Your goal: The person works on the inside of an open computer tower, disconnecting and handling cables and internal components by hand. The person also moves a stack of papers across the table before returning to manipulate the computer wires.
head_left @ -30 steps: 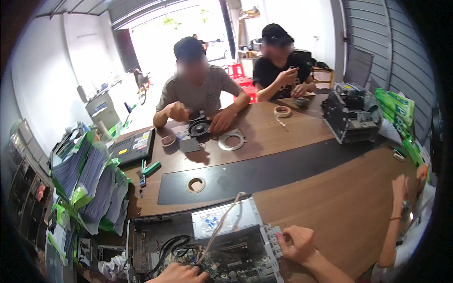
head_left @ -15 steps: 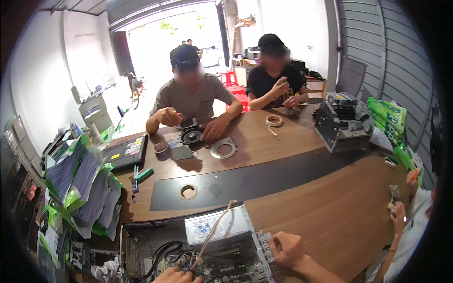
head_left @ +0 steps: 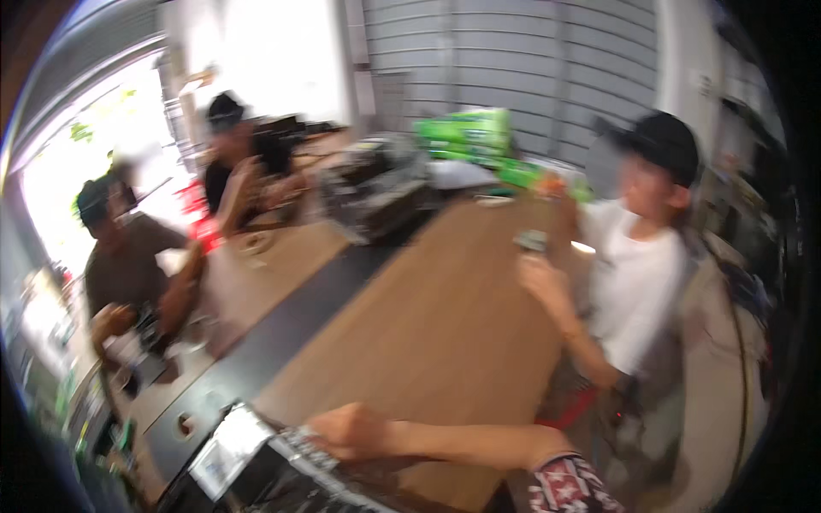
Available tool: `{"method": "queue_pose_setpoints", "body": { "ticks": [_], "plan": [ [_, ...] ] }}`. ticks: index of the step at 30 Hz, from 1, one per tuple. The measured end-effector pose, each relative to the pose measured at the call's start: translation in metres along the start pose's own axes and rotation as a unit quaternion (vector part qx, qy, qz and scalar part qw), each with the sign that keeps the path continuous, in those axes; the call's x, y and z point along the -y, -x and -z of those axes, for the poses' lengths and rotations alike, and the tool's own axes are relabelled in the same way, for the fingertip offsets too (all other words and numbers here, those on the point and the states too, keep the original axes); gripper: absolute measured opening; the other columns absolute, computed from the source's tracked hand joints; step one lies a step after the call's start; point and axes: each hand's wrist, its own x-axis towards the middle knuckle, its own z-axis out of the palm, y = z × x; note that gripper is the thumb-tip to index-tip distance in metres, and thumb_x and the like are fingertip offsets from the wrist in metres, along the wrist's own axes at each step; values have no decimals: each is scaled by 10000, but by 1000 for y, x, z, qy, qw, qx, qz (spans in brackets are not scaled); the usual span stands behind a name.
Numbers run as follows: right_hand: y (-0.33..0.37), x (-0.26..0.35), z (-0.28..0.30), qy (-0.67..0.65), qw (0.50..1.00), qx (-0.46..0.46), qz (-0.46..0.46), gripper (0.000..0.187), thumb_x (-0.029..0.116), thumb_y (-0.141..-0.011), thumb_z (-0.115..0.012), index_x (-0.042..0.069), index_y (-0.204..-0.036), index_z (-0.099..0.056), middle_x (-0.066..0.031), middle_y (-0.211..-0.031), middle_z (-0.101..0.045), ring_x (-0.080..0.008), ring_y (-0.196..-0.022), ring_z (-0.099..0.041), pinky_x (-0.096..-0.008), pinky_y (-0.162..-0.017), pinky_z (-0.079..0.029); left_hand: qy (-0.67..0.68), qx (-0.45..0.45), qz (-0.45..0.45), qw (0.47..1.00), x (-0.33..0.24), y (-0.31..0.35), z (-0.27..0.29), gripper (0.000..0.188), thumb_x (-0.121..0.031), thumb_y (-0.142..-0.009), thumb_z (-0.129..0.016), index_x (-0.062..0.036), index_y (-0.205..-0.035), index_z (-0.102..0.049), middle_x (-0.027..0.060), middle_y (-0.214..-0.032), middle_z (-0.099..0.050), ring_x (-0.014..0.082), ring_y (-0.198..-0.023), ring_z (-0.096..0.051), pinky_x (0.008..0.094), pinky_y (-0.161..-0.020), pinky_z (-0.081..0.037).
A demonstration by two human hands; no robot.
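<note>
An open desktop computer case (head_left: 286,480) sits at the lower edge of the view, tilted in the frame and blurred, its silver power supply (head_left: 229,449) showing at the upper left corner. The person's right hand (head_left: 352,432) is at the case's right-hand rim, touching its perforated metal edge. The fingers look curled in, but blur hides the tips, so I cannot tell whether they pinch the rim or just rest there. The left hand is out of view; I cannot tell how its fingers stand. A red-and-white patterned sleeve (head_left: 566,489) is well to the right of the case.

The brown table (head_left: 453,299) spreads beyond the case, crossed by a black strip (head_left: 286,329). Just left of the case is a tan ring (head_left: 176,425). Farther beyond it are a tape roll (head_left: 256,249) and a metal computer chassis (head_left: 376,192). A co-worker in white (head_left: 637,282) is right of the case, one hand at a small blurred object (head_left: 532,241).
</note>
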Motion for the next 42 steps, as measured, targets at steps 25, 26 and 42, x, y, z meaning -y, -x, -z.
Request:
{"method": "queue_pose_setpoints", "body": {
  "ticks": [25, 26, 42],
  "plan": [
    [13, 2, 43, 12, 998, -20, -54, 177, 173, -879, -686, 50, -776, -611, -92, -641, -623, -244, -532, -633, -353, -496, -489, -6, 24, -2, 1000, -20, -22, 59, 183, -181, -695, -637, -27, -793, -623, 153, -666, -647, 360, -640, -663, 461, -523, -493],
    [13, 2, 45, 15, 998, -20, -51, 177, 173, -879, -686, 50, -776, -611, -92, -641, -623, -244, -532, -633, -353, -496, -489, -6, 19, -2, 1000, -21, -21, 63, 183, -181, -695, -637, -27, -793, -623, 153, -666, -647, 360, -640, -663, 461, -523, -493],
    [15, 5, 51, -27, 994, -36, -104, 199, 197, -874, -693, 51, -758, -624, -109, -620, -633, -269, -531, -646, -358, -500, -502, 73, -14, 15, 997, -15, -18, 57, 212, -187, -758, -616, -52, -917, -655, 162, -741, -667, 374, -724, -673, 472, -594, -520]
  ]
}}
